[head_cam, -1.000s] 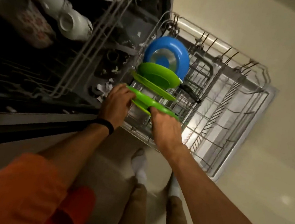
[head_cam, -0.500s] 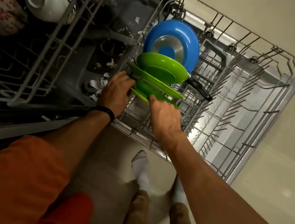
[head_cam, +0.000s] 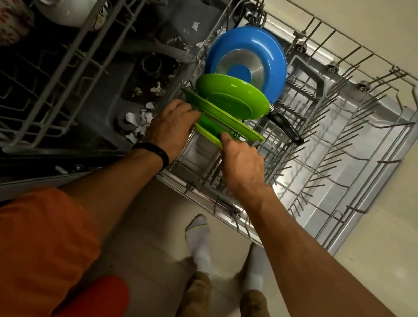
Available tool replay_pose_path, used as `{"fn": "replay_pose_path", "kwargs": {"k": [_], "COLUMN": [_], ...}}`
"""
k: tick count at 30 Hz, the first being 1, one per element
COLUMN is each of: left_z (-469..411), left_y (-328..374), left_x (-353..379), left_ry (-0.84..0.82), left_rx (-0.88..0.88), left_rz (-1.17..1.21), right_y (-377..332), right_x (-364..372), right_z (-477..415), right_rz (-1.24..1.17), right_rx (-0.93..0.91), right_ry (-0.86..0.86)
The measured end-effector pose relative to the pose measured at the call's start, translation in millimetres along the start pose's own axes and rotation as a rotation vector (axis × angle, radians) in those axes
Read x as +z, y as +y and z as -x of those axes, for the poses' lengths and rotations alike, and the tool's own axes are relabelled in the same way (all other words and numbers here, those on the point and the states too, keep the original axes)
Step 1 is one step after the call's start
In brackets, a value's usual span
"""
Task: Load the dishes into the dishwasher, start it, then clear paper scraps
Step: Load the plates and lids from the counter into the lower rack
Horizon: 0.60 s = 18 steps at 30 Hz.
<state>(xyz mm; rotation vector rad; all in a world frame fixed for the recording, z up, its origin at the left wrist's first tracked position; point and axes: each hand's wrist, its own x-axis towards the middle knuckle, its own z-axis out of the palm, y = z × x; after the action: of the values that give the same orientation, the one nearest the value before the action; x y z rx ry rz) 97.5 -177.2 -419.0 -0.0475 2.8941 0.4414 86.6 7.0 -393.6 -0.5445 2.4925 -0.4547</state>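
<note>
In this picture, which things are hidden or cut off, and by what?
Head view, the only one:
- The nearest green plate: its two ends, covered by the left hand and the right hand.
- The blue pan: lower part behind the green bowl.
- The flowered cup: cut off by the left edge.

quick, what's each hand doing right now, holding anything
Left hand: holding, fingers curled on the left edge of the nearest green plate.
Right hand: holding, pinching the same plate's near rim.
</note>
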Motion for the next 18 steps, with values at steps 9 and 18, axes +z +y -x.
{"fn": "replay_pose_path", "kwargs": {"k": [9, 18], "left_z": [-10.2, -17.4], "left_y": [6.4, 8.9], "left_x": [1.0, 3.5], "left_ry": [-0.007, -0.01], "left_rx": [0.031, 0.027], "left_rz": [-0.112, -0.205], "right_y": [15.1, 27.4], "right_x": [3.1, 2.3], "right_z": [-8.7, -14.0], "right_rz": [-0.058, -0.034], "right_rx": [-0.017, -0.091], "right_ry": [0.059, 0.077]}}
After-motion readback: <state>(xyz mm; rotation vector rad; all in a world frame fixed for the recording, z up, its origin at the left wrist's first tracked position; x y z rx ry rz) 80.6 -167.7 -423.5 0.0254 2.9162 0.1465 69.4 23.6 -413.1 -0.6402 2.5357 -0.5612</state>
